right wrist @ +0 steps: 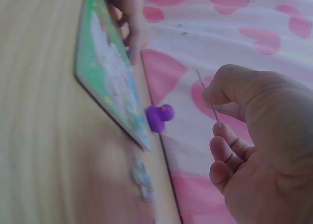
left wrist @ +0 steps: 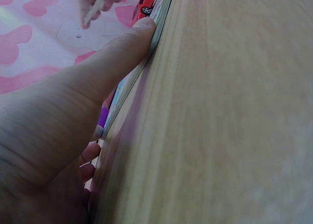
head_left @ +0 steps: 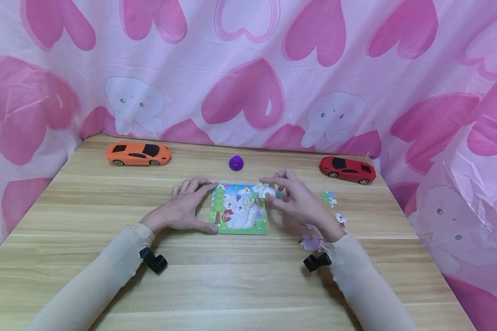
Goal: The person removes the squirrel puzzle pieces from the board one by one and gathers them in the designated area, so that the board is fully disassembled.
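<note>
A jigsaw puzzle (head_left: 240, 214) with a white squirrel picture and green border lies flat on the table. My left hand (head_left: 186, 207) spans its left side, thumb touching the lower left corner and index finger at the upper left; the thumb looks straight in the left wrist view. Over the puzzle's upper right part, my right hand (head_left: 296, 195) pinches a puzzle piece (head_left: 267, 191) between thumb and fingers. That piece (right wrist: 207, 96) appears edge-on in the right wrist view, raised off the board. The board's upper right area is partly hidden behind the piece and hand.
Several loose puzzle pieces (head_left: 329, 198) lie right of the board, some face-down lilac ones (head_left: 312, 242) beside the right wrist. Behind stand an orange toy car (head_left: 138, 154), a small purple toy (head_left: 236, 162) and a red toy car (head_left: 348, 169). A pink heart-patterned curtain (head_left: 242, 96) borders the table.
</note>
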Action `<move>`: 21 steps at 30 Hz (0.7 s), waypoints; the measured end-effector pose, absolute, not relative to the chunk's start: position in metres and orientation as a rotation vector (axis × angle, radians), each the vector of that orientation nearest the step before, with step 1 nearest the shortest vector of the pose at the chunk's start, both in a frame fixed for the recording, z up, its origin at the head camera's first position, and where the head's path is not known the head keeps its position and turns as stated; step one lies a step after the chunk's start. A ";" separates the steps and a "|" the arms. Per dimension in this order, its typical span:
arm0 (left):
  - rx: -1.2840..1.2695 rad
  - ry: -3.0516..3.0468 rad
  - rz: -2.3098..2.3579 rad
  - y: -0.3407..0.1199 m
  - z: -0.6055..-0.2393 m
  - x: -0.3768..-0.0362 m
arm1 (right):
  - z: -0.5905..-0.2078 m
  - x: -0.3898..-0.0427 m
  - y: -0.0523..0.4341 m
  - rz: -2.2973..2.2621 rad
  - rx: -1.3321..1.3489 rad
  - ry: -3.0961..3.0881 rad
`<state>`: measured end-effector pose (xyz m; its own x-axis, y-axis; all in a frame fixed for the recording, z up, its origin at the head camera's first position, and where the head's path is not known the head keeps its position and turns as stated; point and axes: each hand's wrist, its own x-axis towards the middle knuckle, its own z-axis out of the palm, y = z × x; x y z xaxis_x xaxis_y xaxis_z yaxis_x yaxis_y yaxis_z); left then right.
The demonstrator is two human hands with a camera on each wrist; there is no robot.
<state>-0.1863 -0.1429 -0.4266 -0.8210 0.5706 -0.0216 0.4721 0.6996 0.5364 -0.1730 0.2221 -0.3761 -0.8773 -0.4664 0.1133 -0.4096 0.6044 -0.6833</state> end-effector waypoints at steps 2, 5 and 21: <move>0.843 2.723 0.779 -0.143 -0.427 -0.186 | -0.373 -0.172 0.227 -1.137 -0.740 2.765; 0.840 2.722 0.778 -0.143 -0.427 -0.186 | -0.369 -0.170 0.236 -1.141 -0.745 2.788; 0.837 2.724 0.776 -0.143 -0.428 -0.186 | -0.377 -0.149 0.270 -1.145 -0.689 2.815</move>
<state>-0.1860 -0.1427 -0.4278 -0.8234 0.5669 -0.0248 0.4688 0.7042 0.5332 -0.1489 0.2699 -0.3765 -0.9020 -0.4085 0.1395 -0.3900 0.6324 -0.6693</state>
